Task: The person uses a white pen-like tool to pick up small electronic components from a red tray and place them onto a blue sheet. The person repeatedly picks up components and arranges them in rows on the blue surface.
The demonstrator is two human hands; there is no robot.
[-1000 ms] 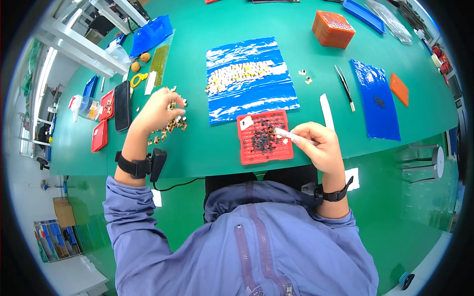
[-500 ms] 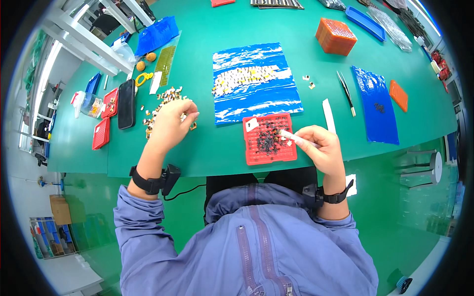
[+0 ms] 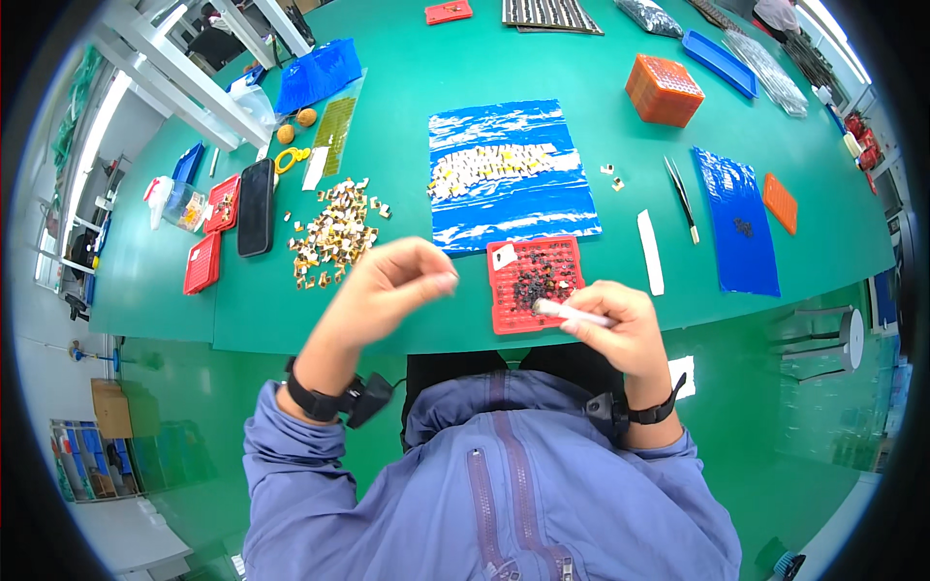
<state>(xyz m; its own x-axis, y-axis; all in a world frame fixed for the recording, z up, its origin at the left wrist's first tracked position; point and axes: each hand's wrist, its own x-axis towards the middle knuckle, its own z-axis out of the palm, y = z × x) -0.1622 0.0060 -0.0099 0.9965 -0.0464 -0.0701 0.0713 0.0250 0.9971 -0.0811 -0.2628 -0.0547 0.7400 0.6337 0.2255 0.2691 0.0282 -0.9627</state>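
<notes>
My left hand (image 3: pixel 389 289) hangs over the table's front part, thumb and fingertips pinched together. Whatever they may hold is too small to make out. To its left lies a loose pile of small white-and-gold parts (image 3: pixel 334 232). My right hand (image 3: pixel 625 327) grips a white stick-shaped tool (image 3: pixel 573 313), its tip over the lower right of a red perforated tray (image 3: pixel 503 318). Many tiny black parts (image 3: pixel 535 283) lie scattered on that tray, with a white scrap in a corner. Beyond the tray, white pieces (image 3: pixel 499 169) sit close together on a blue sheet (image 3: pixel 504 121).
Tweezers (image 3: pixel 682 198), a white strip (image 3: pixel 650 254) and another blue sheet (image 3: pixel 736 218) with black bits lie at right. An orange stack of trays (image 3: pixel 665 90) stands behind. A phone (image 3: pixel 256 208), red trays (image 3: pixel 201 264) and yellow scissors (image 3: pixel 291 159) are at left.
My left hand has left the white-and-gold pile and moved right, toward the red tray. My right hand has shifted slightly nearer to me, still holding the white tool. The whole view has shifted slightly.
</notes>
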